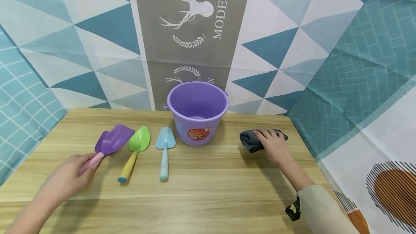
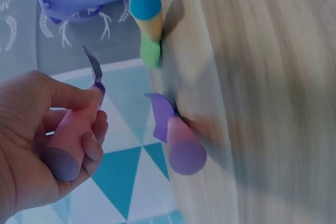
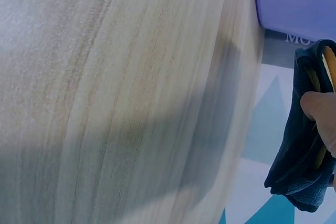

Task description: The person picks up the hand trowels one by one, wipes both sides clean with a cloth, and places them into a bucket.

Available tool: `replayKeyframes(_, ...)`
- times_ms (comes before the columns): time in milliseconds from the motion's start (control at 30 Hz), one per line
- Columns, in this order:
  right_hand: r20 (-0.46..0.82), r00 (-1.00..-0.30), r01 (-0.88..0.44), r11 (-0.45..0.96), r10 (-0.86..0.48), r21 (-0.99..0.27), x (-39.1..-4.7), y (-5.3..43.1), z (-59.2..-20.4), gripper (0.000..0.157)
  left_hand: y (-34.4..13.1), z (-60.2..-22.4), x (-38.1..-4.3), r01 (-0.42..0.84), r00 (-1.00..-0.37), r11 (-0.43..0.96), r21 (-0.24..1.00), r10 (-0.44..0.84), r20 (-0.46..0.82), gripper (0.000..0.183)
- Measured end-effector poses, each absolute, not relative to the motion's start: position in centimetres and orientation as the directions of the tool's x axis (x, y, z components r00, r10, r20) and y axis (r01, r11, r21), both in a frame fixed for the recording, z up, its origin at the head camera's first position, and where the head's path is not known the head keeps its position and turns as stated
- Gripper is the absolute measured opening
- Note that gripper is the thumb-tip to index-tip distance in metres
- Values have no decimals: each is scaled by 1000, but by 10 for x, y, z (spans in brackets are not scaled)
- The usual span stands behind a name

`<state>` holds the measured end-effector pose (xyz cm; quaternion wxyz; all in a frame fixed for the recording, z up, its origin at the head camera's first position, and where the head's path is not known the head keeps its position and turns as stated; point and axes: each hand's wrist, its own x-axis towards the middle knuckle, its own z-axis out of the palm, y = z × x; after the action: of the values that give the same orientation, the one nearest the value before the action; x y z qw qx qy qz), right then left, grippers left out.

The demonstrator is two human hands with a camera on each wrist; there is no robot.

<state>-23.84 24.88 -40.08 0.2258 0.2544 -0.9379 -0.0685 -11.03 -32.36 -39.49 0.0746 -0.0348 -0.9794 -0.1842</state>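
Observation:
My left hand (image 1: 66, 178) grips the pink handle of a purple toy shovel (image 2: 79, 132), raised above the wooden table. A second purple shovel (image 2: 185, 148) with a pink handle lies on the table beside it; in the head view the held one partly hides it. To the right lie a green trowel (image 1: 139, 140) with a yellow handle and a light blue trowel (image 1: 165, 140). My right hand (image 1: 273, 145) grips a folded dark cloth (image 3: 302, 135) from above, with the thumb pressed against its side; in the right wrist view it appears lifted off the table.
A purple bucket (image 1: 198, 118) with an orange-red label stands upright at the back middle of the wooden table (image 1: 201, 198). Patterned sheets (image 1: 276, 46) hang behind and along both sides.

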Motion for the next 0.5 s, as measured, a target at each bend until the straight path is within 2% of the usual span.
replayKeyframes(500,437,-715,-478,838,-545,263,-228,243,-393,66,-300,-388,-106,188,-969,922,337,119,217,41)
